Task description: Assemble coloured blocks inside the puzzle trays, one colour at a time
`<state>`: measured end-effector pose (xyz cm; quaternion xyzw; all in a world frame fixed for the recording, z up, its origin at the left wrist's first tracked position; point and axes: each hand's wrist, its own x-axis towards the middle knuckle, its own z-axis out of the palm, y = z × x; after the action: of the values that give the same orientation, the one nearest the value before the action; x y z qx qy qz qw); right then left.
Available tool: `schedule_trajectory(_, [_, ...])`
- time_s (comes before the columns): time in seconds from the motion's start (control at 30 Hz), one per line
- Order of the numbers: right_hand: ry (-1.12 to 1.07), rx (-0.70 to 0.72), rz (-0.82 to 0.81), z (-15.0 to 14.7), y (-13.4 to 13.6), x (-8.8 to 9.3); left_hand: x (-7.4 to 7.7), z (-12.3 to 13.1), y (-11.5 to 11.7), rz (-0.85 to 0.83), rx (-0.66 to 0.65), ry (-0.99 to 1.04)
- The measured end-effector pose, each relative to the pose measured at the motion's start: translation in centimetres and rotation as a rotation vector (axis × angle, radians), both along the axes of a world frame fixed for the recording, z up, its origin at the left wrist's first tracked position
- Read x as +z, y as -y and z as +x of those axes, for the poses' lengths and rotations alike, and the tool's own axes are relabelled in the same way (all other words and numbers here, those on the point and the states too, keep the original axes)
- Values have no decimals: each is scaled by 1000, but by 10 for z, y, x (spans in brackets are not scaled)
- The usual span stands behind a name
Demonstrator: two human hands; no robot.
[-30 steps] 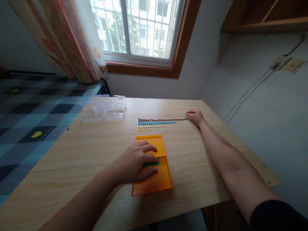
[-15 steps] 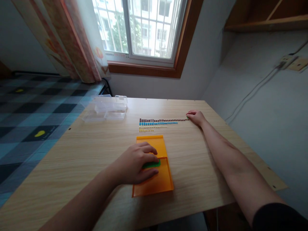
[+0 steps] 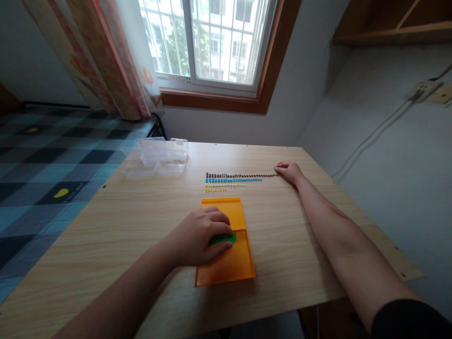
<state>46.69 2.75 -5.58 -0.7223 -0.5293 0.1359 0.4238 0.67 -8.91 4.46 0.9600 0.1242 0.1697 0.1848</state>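
Observation:
My left hand (image 3: 208,235) is curled over a flat green plate (image 3: 223,239), with its thumb on the near edge and its fingers on the far side. Beneath it lies the orange box (image 3: 226,270), opened out flat on the table, and the hand hides part of both. Far to the right, my right hand (image 3: 289,173) pinches its fingertips together at the end of a row of tiny dark brown pieces (image 3: 240,176). Whatever is between those fingertips is too small to make out. Nearer lie a blue row (image 3: 233,180) and shorter yellow rows (image 3: 216,190).
Clear plastic containers (image 3: 157,157) stand at the table's far left. A bed with a checked cover (image 3: 52,160) is to the left of the wooden table (image 3: 141,212). A window (image 3: 219,44) is ahead, and a wall with a socket and cord (image 3: 384,122) is on the right.
My left thumb has moved up closer to the fingers, against the green plate. My right hand stays almost in place at the brown row's end. The view has shifted slightly.

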Motion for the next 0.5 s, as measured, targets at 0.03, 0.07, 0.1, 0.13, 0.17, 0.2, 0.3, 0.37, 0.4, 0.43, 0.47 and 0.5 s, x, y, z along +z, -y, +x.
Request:
schedule_trajectory(0.03, [12,-6,-1,1,0,0,0,0,0,5,10,11])
schedule_trajectory(0.07, [23,-12,0,1,0,0,0,0,0,8,21,20])
schedule_trajectory(0.1, [34,-17,1,2,0,0,0,0,0,7,30,27])
schedule_trajectory(0.13, [43,-21,2,2,0,0,0,0,-1,5,33,30])
schedule_trajectory(0.17, [50,-24,2,3,1,-1,0,0,-1,1,33,31])
schedule_trajectory(0.2, [55,-25,1,3,1,-1,1,0,-1,-4,29,32])
schedule_trajectory(0.3, [60,-30,-1,3,1,-2,2,-1,-1,-15,19,27])
schedule_trajectory(0.37, [58,-33,0,2,1,-2,2,-1,-1,-17,17,26])
schedule_trajectory(0.4, [57,-34,0,1,1,-2,1,-1,-1,-17,14,26])
schedule_trajectory(0.43, [55,-34,1,1,1,-2,1,-1,-1,-18,10,26])
schedule_trajectory(0.47, [53,-33,2,1,1,-2,1,-1,-1,-19,6,26])
schedule_trajectory(0.5, [52,-32,2,1,1,-2,1,-2,-1,-21,3,26])
